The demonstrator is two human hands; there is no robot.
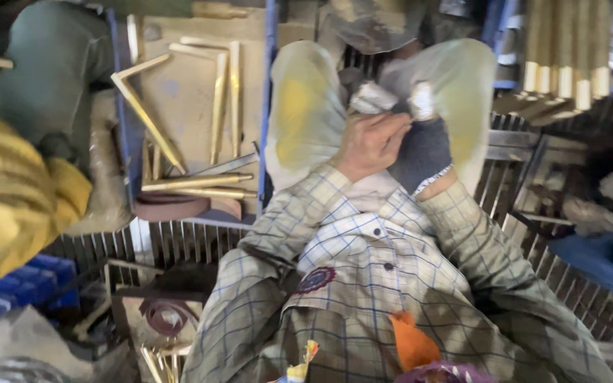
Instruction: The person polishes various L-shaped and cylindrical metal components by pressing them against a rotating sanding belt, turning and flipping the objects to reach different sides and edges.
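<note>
My left hand (372, 145) is bare and curled around a whitish cloth wad (370, 98), and it presses against my right hand. My right hand (423, 152) wears a dark knitted glove with a white cuff, and a white-wrapped tip (421, 101) sticks up from it. The left hand hides the gloved fingers, so their grip is unclear. Both hands meet at chest height, above my checked shirt (377, 269). Behind them stand two pale, yellow-stained rounded shapes (303, 113) (466, 92), one on either side.
A flat tray (186, 92) at upper left holds several brass rods (218, 106) and an angled brass piece (143, 106). More brass bars (565, 50) stand at upper right. A person in a yellow garment (8, 198) is at the left. A metal grille (172, 245) and blue crates (33, 284) lie below.
</note>
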